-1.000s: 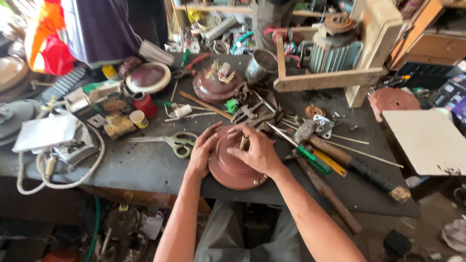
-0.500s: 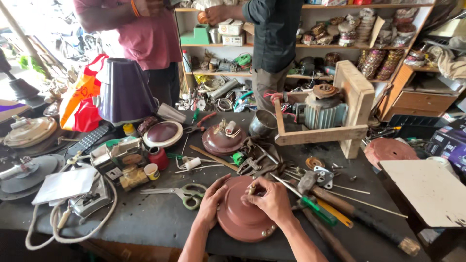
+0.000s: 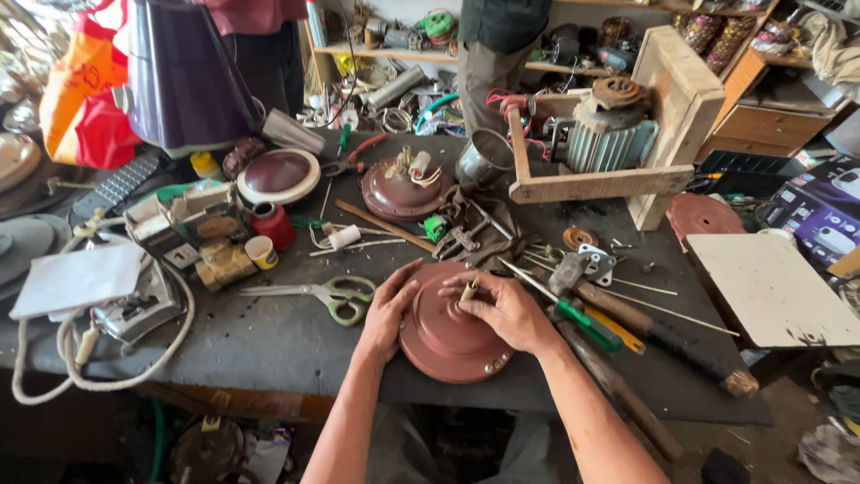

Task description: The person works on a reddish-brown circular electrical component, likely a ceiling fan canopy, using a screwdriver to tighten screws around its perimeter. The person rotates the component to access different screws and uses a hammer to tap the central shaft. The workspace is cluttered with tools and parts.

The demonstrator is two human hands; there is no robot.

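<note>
cluttered dark workbench (image 3: 269, 350), packed wooden shelves (image 3: 573, 54) behind, daylight from left

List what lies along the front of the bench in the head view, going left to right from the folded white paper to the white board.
folded white paper → green-handled scissors → left hand → reddish-brown round cover → right hand → green-handled screwdriver → hammer → white board

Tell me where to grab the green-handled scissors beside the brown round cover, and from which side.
Take the scissors by the green handle loops, which lie nearest the left hand and the brown round cover. Come from above on that right-hand end: they lie flat on the bench, blades pointing away to the left, so the loops are likely the safest hold.
</note>
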